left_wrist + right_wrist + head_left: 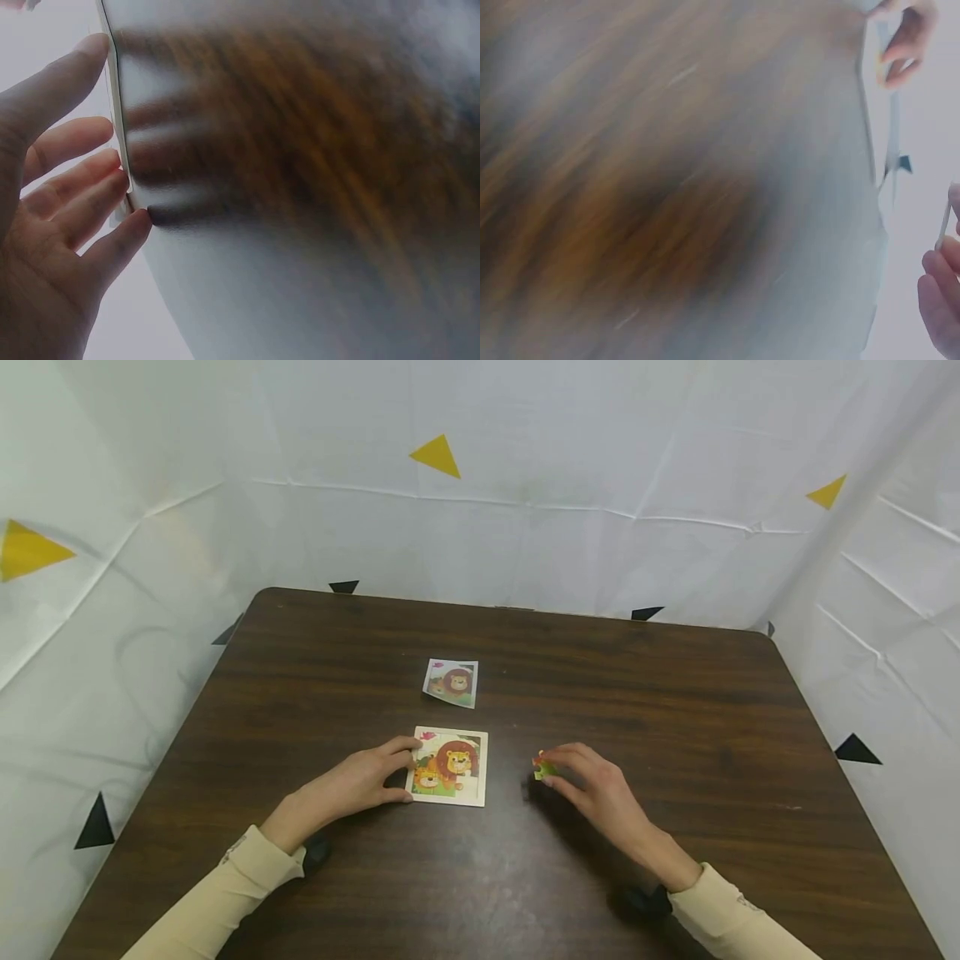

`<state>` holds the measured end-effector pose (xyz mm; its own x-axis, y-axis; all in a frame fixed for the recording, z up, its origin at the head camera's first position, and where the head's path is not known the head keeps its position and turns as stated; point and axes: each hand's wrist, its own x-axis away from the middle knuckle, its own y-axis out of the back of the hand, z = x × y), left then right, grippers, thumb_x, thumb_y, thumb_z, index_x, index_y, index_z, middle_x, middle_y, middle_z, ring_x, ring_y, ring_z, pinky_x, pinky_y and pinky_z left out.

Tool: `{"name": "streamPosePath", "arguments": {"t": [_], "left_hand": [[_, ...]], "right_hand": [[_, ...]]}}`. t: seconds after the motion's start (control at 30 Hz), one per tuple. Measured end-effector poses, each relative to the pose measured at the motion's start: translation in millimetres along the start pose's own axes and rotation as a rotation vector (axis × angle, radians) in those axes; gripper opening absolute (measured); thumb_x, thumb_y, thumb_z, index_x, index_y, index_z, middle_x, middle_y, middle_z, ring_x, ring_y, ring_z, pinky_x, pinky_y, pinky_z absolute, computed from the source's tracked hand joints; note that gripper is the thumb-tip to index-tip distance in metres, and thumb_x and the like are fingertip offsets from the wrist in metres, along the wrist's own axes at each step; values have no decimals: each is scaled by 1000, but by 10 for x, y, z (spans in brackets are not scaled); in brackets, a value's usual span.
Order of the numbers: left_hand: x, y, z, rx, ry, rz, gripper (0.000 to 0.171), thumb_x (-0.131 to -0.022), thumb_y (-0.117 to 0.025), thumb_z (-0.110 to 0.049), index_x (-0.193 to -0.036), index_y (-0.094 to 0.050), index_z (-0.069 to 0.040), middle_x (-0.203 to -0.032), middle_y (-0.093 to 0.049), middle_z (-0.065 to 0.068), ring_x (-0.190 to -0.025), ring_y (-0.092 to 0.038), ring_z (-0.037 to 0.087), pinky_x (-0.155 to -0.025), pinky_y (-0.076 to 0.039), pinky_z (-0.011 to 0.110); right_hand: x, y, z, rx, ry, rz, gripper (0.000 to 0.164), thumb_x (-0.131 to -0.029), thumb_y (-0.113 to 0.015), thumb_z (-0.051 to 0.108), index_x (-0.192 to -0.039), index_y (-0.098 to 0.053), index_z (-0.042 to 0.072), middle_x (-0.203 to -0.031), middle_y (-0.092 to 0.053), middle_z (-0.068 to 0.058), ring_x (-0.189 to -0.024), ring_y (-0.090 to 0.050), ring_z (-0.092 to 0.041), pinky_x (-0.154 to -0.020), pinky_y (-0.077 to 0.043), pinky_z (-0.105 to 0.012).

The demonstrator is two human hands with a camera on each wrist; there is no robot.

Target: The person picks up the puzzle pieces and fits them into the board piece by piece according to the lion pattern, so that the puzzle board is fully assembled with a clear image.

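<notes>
A square jigsaw puzzle (452, 762) with a pale frame lies on the table, showing a lion and a smaller spotted animal. At its lower right a pale bare patch shows. My left hand (367, 778) touches the puzzle's left side with thumb and fingertips, the fingers fairly straight. In the left wrist view those fingertips meet the thin edge of the puzzle (118, 105). To the right of the puzzle, my right hand (600, 783) pinches a small green and orange puzzle piece (540, 767) between thumb and fingers. The right wrist view shows that piece (944, 225) edge-on.
A printed picture card (452, 683) with the same lion scene lies behind the puzzle, one corner curled. The dark wood-grain table (637, 693) has rounded far corners. White sheeting (525, 552) with yellow and black triangles stands round it.
</notes>
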<state>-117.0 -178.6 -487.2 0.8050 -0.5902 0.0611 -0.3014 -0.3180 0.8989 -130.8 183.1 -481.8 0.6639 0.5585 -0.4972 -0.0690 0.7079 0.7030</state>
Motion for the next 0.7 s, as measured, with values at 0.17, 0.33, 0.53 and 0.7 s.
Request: {"name": "streamPosePath", "arguments": {"t": [0.17,0.33,0.53,0.7], "left_hand": [[-5,-4,-9,2,9,6,38,-83,-76,-31,-111,-62,-9,-142,-44,11,-99,-59,19,-86,-53,38],[-4,-12,0,-2,1,0,39,-83,-77,-31,-111,-62,-9,-141,-44,11,-97,-60,19,-86,-53,37],[-3,-33,5,1,9,0,37,-83,-76,-31,-111,-62,-9,-142,-44,11,-98,-60,19,-85,-53,38],[-1,-42,16,-6,-8,-19,36,-83,-76,-31,-109,-62,-9,-141,-44,11,-97,-61,18,-83,-54,36]], "right_hand": [[-157,-85,125,-14,-7,-32,33,-72,-80,-3,-103,-69,3,-109,-66,-8,-103,-62,-22,-89,-50,-27],[-244,-281,197,27,45,-9,27,-74,-80,1,-99,-70,2,-106,-65,-10,-100,-61,-22,-81,-54,-34],[-261,-529,236,52,89,51,20,-80,-78,5,-98,-69,3,-104,-64,-8,-98,-60,-19,-78,-54,-31],[-279,-652,235,77,103,102,18,-80,-78,6,-96,-70,4,-101,-64,-7,-96,-59,-18,-78,-53,-31]]}}
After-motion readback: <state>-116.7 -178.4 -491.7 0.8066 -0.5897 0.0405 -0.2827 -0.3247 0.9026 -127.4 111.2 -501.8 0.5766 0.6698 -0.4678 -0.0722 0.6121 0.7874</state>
